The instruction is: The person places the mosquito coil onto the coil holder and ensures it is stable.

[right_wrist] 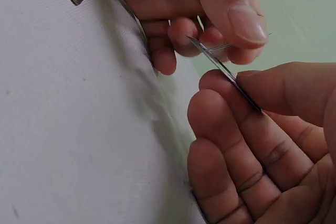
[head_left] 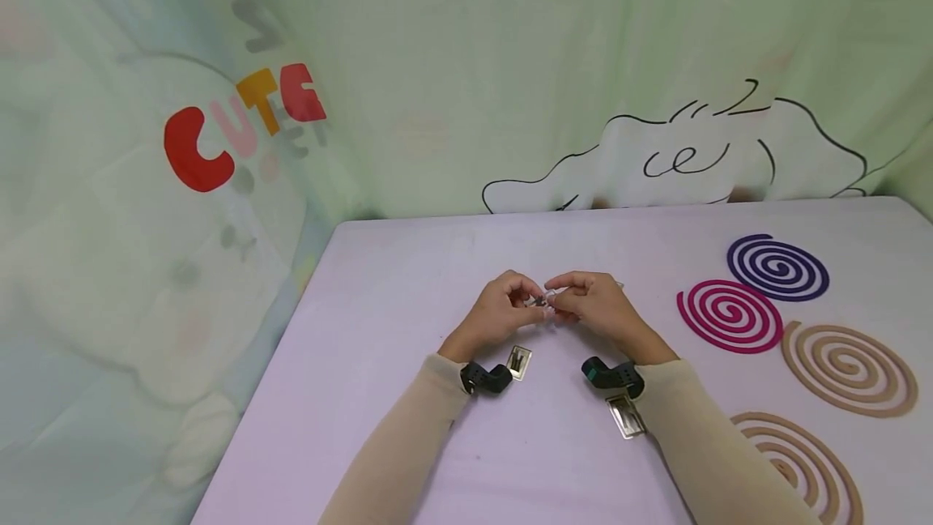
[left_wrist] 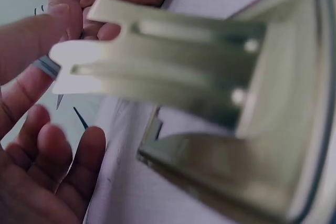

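Over the middle of the table, both hands hold one small metal snap hair clip (head_left: 539, 300). My right hand (head_left: 599, 308) pinches its frame between thumb and forefinger; the right wrist view shows that clip (right_wrist: 226, 72) nearly edge-on. My left hand (head_left: 499, 310) pinches a thin part sticking out from it, between thumb (right_wrist: 247, 24) and finger. A second rectangular snap clip (head_left: 519, 363) lies by the left wrist and looms large, blurred, in the left wrist view, its two-pronged tongue (left_wrist: 157, 61) raised. Beside the right wrist lies a third clip (head_left: 626, 416).
On the right side of the table lie flat spiral coils: a dark blue one (head_left: 778, 268), a magenta one (head_left: 730, 316) and two tan ones (head_left: 849, 369). A small pale edge (head_left: 619, 284) shows just past the right hand. Printed curtains (head_left: 437, 79) stand behind and at left.
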A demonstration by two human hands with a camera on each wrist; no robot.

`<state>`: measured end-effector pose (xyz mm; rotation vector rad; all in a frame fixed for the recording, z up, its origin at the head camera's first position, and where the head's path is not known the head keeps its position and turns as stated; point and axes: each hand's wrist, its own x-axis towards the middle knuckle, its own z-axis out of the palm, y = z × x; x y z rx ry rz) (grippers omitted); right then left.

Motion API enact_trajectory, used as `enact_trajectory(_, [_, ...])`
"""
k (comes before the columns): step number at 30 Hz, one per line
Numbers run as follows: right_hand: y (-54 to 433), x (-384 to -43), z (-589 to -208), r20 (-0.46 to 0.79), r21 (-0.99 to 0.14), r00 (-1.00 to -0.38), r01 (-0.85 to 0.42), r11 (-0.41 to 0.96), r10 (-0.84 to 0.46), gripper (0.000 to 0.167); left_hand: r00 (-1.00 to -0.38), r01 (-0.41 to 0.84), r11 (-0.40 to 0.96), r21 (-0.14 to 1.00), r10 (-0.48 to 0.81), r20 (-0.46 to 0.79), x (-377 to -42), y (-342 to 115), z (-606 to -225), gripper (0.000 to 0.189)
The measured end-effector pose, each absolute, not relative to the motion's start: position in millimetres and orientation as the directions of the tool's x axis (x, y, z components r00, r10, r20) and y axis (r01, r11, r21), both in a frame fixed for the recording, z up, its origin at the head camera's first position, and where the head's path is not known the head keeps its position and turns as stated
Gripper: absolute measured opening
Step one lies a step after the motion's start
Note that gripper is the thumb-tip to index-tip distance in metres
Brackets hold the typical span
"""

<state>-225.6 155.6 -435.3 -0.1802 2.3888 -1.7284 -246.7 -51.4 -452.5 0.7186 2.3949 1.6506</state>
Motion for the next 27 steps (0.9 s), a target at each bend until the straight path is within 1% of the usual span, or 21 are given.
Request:
enact_trajectory(4, [155.7,-225.2,-435.1,-0.091,-0.947,-0.975,0.022,0.321,-0.201,0.03,-0.891,0.303,0.303,0.904,0.426,0.156,-245.1,-51.0,-452.5,0.017])
enact_trajectory(11, [156.3,-224.8,-434.0,-0.112,-0.952,-0.97,0.043,0.302,-0.215,0.033,-0.874,0.319,0.303,0.898,0.46,0.156,-245.1,-50.9,-452.7,0.013])
enact_trajectory(18, [157.5,-225.5,-432.8,-0.126,-0.961,-0.967,0.062,0.27,-0.224,0.032,-0.88,0.3,0.329,0.895,0.458,0.127,-245.3,-50.5,-452.2,0.009])
enact_trajectory(27, [159.0,-225.7,-434.3,-0.108,-0.97,-0.967,0.052,0.239,-0.23,0.031,-0.85,0.342,0.304,0.889,0.503,0.155,-245.0,-51.4,-452.7,0.01])
